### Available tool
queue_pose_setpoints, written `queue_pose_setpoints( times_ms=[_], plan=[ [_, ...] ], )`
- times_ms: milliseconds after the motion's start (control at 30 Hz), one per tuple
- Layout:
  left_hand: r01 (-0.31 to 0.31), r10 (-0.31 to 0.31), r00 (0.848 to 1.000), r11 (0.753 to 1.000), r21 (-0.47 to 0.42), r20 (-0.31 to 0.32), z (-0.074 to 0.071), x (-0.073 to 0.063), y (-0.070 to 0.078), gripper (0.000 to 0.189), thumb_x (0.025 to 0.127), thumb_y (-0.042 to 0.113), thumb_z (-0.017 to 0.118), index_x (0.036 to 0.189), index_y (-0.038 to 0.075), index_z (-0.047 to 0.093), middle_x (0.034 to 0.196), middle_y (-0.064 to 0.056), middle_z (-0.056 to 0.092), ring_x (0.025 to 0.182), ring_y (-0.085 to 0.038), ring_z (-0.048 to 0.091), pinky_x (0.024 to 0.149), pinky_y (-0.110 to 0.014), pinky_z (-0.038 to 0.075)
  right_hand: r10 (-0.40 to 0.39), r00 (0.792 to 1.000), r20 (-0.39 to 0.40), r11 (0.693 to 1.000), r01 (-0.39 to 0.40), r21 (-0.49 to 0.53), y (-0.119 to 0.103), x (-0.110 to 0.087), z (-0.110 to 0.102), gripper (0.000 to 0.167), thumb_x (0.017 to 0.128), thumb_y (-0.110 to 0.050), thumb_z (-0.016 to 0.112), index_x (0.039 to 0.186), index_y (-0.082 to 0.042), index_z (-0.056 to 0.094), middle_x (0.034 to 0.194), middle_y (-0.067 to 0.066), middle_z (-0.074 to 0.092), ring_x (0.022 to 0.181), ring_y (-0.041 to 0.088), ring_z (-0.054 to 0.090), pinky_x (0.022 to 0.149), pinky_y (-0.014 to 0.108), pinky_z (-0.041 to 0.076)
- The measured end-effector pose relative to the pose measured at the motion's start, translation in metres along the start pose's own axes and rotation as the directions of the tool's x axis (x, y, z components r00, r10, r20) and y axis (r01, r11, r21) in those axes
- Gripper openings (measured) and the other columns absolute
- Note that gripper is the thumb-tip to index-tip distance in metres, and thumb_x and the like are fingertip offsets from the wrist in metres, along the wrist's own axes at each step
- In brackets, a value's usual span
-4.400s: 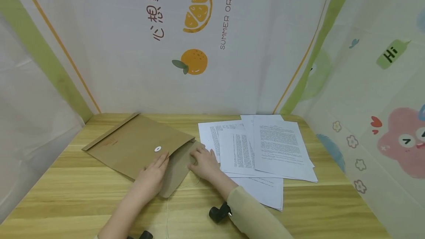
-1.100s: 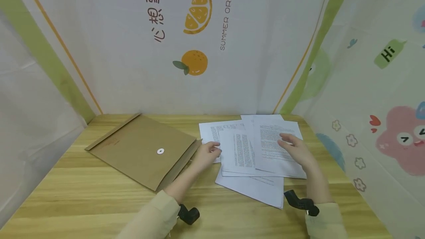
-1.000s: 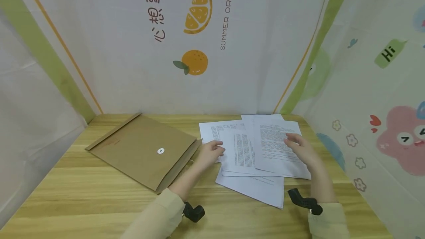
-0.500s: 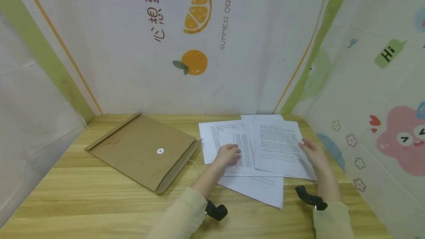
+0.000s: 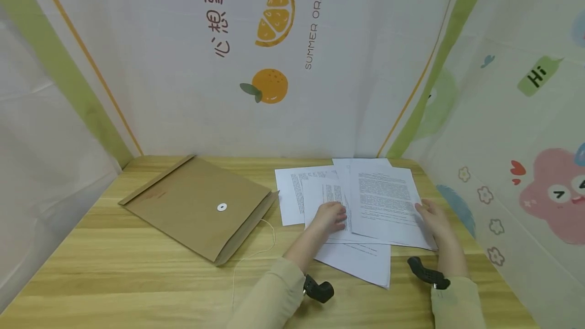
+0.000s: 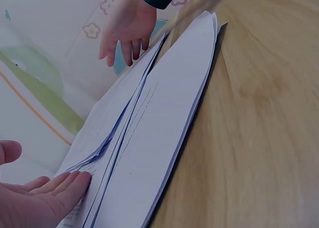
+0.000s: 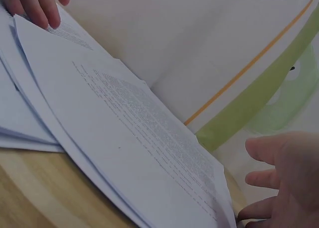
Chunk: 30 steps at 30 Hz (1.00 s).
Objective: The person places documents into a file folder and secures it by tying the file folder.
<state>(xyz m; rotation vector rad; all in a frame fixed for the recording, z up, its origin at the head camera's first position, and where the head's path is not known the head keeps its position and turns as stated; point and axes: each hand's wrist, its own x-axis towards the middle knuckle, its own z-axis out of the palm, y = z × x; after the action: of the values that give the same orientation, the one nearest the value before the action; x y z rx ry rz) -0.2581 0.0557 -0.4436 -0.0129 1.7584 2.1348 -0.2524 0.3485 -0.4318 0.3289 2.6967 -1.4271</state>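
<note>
Several printed sheets of paper lie in loose, overlapping layers at the right of the table. My left hand rests over a lower sheet, its fingertips close to the left edge of the top sheet. In the left wrist view, the extended fingers of my left hand touch the paper and the thumb stands apart. At the stack's right edge is my right hand. The right wrist view has its fingers spread and fairly straight, the lower fingertips right at the sheets' edge.
A brown string-tie envelope lies on the left of the wooden table, its mouth towards the papers. Its thin string trails towards the front edge. A printed curtain hangs behind the table, with another at the right.
Both hands have left the envelope and come to the papers. Over the last second the left hand slid right across the sheets, while the right moved outward and slightly down to their right edge.
</note>
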Motion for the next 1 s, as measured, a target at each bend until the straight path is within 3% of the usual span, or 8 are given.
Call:
queue_pose_setpoints(
  times_ms=[200,433,867,1000],
  plan=[
    [0.049,-0.049,0.999,0.991,-0.123,0.008,0.009,0.004,-0.003,0.053,0.093,0.013,0.052,0.137,-0.012,0.037,0.125,-0.024,0.053,0.119,-0.036,0.052,0.083,-0.042,0.054,0.018,1.000,0.001,0.999,-0.018,-0.040,0.003,0.005,0.001,0.071,0.103,-0.042,0.030,0.148,0.008,0.006,0.148,0.039,0.010,0.135,0.054,0.011,0.108,0.063,0.012],
    [0.035,-0.035,0.999,0.989,-0.140,0.004,0.013,0.005,-0.005,0.048,0.091,0.009,0.053,0.133,-0.011,0.043,0.120,-0.021,0.054,0.114,-0.036,0.054,0.080,-0.043,0.055,0.024,0.999,-0.026,0.999,-0.025,-0.022,0.004,0.005,0.001,0.072,0.102,-0.044,0.028,0.149,0.007,0.006,0.148,0.037,0.012,0.136,0.053,0.011,0.109,0.062,0.011],
    [0.028,-0.031,0.998,0.998,-0.060,-0.050,0.018,0.004,-0.006,0.048,0.092,0.003,0.055,0.134,-0.014,0.042,0.111,-0.019,0.059,0.100,-0.030,0.061,0.072,-0.034,0.057,0.011,0.990,-0.139,0.995,0.003,0.102,0.000,0.002,0.003,0.064,0.103,-0.032,0.035,0.148,0.008,0.014,0.148,0.035,0.020,0.136,0.049,0.021,0.111,0.057,0.017],
    [0.029,-0.029,0.998,1.000,-0.006,-0.057,0.017,0.004,-0.006,0.044,0.091,0.005,0.057,0.130,-0.014,0.046,0.103,-0.016,0.060,0.093,-0.026,0.062,0.073,-0.032,0.057,0.052,0.986,-0.157,0.980,-0.020,0.199,-0.003,-0.001,0.005,0.061,0.102,-0.027,0.040,0.149,0.004,0.017,0.147,0.032,0.026,0.134,0.047,0.025,0.108,0.059,0.022]
  ],
)
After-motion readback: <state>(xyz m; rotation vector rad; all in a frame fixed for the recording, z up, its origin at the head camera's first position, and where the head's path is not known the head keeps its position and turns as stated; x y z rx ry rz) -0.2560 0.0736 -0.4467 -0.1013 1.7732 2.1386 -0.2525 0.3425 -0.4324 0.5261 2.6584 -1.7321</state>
